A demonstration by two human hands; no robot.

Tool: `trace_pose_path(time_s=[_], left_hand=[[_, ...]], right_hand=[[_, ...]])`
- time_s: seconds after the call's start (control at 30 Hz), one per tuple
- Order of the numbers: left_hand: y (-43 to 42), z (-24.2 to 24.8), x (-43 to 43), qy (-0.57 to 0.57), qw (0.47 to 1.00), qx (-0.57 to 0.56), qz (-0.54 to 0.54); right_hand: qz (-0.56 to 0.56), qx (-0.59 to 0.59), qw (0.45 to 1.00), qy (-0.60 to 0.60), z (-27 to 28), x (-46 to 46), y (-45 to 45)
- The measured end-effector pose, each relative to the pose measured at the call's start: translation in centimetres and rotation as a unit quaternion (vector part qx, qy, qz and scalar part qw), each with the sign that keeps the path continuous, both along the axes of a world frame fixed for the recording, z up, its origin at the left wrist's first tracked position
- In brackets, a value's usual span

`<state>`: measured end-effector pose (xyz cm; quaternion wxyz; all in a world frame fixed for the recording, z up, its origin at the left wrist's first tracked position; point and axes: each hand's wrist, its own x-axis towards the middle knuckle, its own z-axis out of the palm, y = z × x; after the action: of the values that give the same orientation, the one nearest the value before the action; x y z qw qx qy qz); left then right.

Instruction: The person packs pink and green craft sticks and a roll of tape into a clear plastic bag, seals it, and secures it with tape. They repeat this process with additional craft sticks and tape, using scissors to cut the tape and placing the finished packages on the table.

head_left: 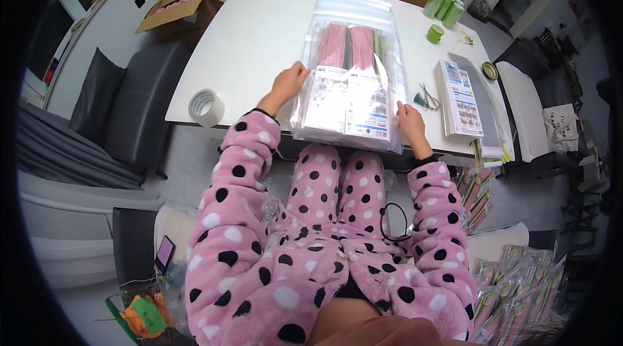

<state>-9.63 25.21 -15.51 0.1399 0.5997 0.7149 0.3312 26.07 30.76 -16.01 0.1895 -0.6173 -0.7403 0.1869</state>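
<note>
A large clear plastic bag (354,8) lies on the white table in front of me. Inside are two bundles of pink strips (333,44), dark and green strips beside them, and printed sheets (368,107) under glare. My left hand (290,82) pinches the bag's left edge, about halfway along. On the opposite side, nearer to me, my right hand (412,122) grips the right edge. The bag's near end reaches slightly over the table's front edge. Scissors (429,98) lie just right of my right hand.
A roll of clear tape (206,107) stands at the table's (253,30) front left. To the right are a stack of printed sheets (460,98), clear sleeves (479,103) and green tape rolls (435,33). Packed bags (521,292) fill a seat at my right; an opened carton (190,0) stands behind left.
</note>
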Motion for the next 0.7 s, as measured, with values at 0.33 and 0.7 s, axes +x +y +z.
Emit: trace_pose_path(time_s=[0.33,0.7], left_hand=[[-13.4,3.0,-13.1,0.231,0.960,0.114,0.110],[-18.6,-1.2,-16.1,0.151,0.978,-0.022,0.145]], right_hand=[[-0.029,0.041,0.937,0.345,6.0,6.0,-3.8],[0.041,-0.062,0.908,0.413,6.3,4.7,-9.6]])
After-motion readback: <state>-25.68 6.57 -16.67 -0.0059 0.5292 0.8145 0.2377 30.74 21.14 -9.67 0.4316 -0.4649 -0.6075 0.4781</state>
